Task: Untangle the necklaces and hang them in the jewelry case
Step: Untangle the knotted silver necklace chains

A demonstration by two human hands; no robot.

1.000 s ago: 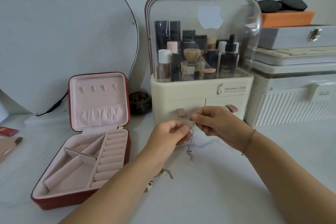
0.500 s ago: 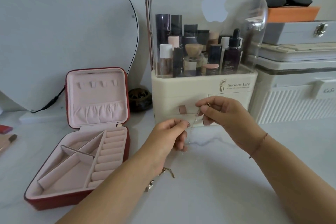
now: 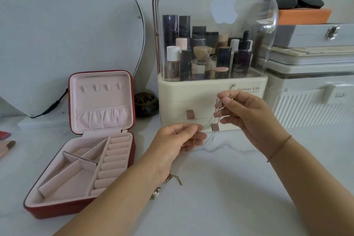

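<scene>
Above the worktop's (image 3: 229,188) middle, left hand (image 3: 178,138) and right hand (image 3: 249,115) each pinch the thin necklace chain (image 3: 211,119) strung between them. The open jewelry case (image 3: 84,159) sits toward the left edge.

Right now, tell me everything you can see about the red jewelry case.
The jewelry case is square with rounded corners, red outside, lined in pale pink velvety fabric. It lies open on the white table, left of the cosmetics organizer, its lid standing upright at the back. The lid carries four small hook tabs above a gathered pocket. The base has angled dividers and a column of ring rolls. It looks empty, the hooks bare.
</scene>
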